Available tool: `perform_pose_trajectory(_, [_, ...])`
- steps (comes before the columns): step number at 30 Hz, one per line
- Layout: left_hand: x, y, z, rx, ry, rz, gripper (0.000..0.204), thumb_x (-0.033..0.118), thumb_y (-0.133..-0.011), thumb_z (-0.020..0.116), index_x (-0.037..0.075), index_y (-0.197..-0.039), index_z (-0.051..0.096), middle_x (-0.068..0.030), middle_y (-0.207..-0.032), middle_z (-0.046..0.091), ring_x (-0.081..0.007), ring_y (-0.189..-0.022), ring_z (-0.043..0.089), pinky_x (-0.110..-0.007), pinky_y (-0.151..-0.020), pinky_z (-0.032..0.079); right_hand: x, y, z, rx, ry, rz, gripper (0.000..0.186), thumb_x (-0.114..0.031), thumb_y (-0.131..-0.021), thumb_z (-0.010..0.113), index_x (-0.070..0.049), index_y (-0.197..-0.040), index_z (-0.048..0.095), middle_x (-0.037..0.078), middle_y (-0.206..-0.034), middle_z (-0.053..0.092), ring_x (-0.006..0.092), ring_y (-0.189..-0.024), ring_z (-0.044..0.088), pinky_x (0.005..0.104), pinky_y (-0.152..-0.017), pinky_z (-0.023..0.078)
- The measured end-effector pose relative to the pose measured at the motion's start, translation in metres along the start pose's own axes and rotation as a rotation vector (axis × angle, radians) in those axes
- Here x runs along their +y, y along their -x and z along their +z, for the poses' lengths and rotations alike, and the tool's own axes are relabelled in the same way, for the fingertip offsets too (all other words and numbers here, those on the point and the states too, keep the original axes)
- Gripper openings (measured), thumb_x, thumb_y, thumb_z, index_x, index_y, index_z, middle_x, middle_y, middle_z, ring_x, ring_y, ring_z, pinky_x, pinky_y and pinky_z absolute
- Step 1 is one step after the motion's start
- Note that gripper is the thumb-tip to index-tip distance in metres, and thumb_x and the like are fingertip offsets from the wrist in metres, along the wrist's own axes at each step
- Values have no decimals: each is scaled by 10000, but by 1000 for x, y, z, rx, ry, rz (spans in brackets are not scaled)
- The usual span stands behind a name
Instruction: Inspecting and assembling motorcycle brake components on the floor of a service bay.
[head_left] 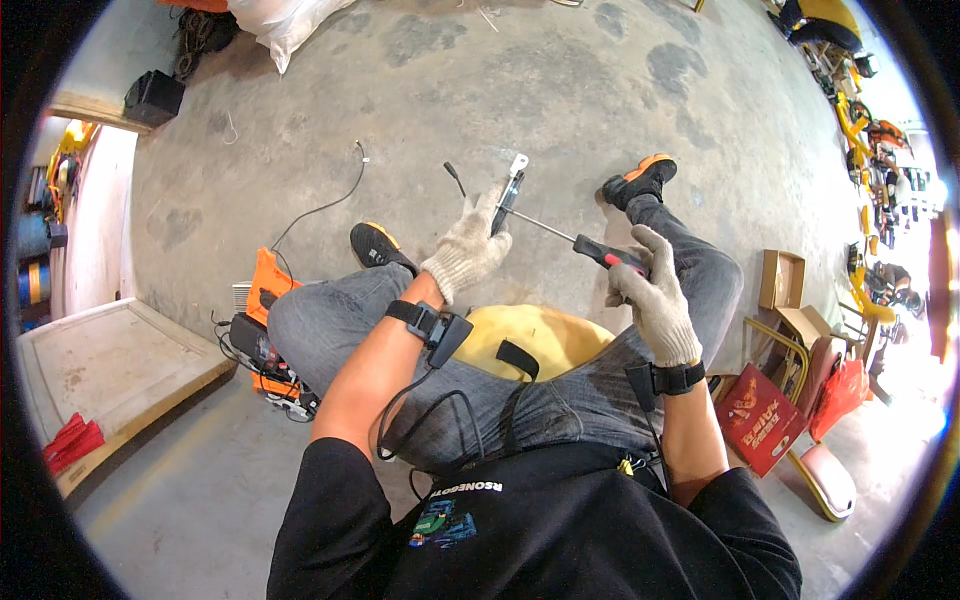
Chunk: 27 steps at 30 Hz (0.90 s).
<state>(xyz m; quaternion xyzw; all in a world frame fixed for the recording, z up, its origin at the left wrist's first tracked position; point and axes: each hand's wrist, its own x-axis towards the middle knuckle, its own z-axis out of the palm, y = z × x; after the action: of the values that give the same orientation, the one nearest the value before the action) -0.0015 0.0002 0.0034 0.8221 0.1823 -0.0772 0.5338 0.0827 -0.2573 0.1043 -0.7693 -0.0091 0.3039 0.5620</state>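
My left hand [468, 250], in a knitted work glove, grips a slim black part with a white metal bracket [512, 185] at its top end, held upright above my knees. My right hand [652, 290], also gloved, holds a screwdriver with a red and black handle [605, 255]. Its thin metal shaft runs left and its tip meets the black part just beside my left fingers. I sit with both legs in grey jeans stretched over a yellow seat [540, 335]. Black sensor bands with cables wrap both wrists.
An orange and black tool case [265, 335] with cables lies by my left leg. A flat wooden platform [110, 365] with a red cloth is at the left. Cardboard boxes [780, 280], a red box [760, 415] and yellow frame parts stand at the right. White sacks lie far ahead.
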Motion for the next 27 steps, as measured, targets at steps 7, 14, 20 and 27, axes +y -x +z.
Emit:
perform_pose_trajectory(7, [7,1,-2,-20,-22,-30,831,167,-903,623,132,-1668,298,-275,-1447,511,-439,-1285,586,-485,-1088,481,-1,-5,-9,-52,-39,167,649,-167,-979,715,50,-1512,414,150,-1101,654,164,-772,667,310,-697,565])
perform_pose_trajectory(14, [6,0,-1,-7,-40,-30,819,172,-902,629,112,-1656,315,-272,-1403,527,-433,-1264,592,-478,-1072,487,0,-7,-8,-16,-6,65,634,-195,-1026,671,39,-1537,378,118,-1074,618,148,-765,628,296,-673,544])
perform_pose_trajectory(20, [9,-1,-1,-19,-24,-34,812,173,-903,631,102,-1651,323,-262,-1388,540,-419,-1246,598,-473,-1060,489,11,-4,0,64,-13,8,608,-277,-1030,669,53,-1491,448,96,-974,688,127,-733,630,282,-646,514])
perform_pose_trajectory(27, [-13,-4,5,0,-59,23,880,154,-899,623,241,-1690,249,-286,-1394,493,-473,-1137,650,-512,-993,539,-6,-8,-10,-69,-15,178,611,-178,-1038,666,56,-1523,379,118,-1055,624,138,-774,634,281,-673,539])
